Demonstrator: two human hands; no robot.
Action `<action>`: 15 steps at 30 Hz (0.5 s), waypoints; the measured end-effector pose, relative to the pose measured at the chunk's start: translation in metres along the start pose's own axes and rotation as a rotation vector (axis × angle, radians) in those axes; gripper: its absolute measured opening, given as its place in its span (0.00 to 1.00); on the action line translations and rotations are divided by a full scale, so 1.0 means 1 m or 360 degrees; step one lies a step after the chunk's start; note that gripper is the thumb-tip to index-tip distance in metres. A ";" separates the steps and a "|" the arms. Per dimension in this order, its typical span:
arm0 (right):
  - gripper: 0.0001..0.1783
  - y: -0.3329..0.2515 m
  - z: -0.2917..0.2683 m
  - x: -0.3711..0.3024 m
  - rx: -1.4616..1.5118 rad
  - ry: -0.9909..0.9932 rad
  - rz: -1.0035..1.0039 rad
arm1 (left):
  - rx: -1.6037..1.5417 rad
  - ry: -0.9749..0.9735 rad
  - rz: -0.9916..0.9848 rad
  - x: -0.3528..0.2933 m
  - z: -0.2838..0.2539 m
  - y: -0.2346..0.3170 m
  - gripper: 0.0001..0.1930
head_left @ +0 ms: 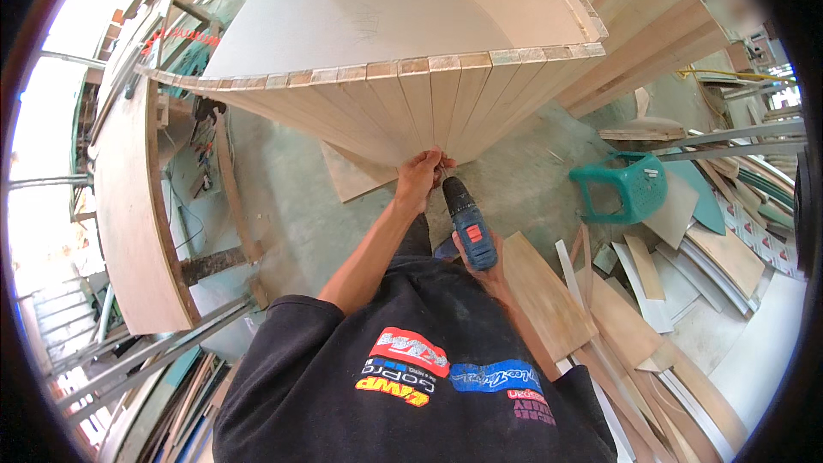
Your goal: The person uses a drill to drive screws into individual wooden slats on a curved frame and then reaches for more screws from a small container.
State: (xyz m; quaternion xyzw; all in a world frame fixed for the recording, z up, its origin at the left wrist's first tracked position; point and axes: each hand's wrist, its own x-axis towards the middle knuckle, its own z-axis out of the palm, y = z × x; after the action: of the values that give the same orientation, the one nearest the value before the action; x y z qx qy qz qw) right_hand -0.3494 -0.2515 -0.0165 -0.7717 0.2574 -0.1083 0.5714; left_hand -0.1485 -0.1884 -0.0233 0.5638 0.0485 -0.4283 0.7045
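Note:
A cordless drill point(470, 225), dark blue and black, is held in my right hand point(486, 267) by its grip. Its chuck points away from me at the lower part of a curved wooden structure point(433, 103) made of narrow vertical slats. Close in front of those slats, my left hand point(417, 178) is closed, fingertips pinched together beside the drill's tip. Whatever lies between these fingers is too small to make out. The structure's top edge shows the slat ends, and a pale smooth surface point(360, 13) lies inside its curve.
A green plastic stool point(621, 189) stands on the concrete floor at the right. Boards and offcuts point(553, 300) are piled at the lower right. A long wooden bench top point(129, 214) runs along the left. Behind the structure rises another slatted wooden piece point(656, 21).

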 end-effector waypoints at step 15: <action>0.15 0.030 0.016 0.014 0.0908 -0.0139 0.0083 | 0.0021 -0.0218 -0.0039 0.002 -0.013 0.015 0.13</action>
State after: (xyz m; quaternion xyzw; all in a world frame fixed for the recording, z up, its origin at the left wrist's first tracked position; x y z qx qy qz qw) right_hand -0.3384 -0.2515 -0.0518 -0.5768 0.2114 -0.1284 0.7785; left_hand -0.1321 -0.1782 -0.0177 0.5372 0.0040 -0.4748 0.6971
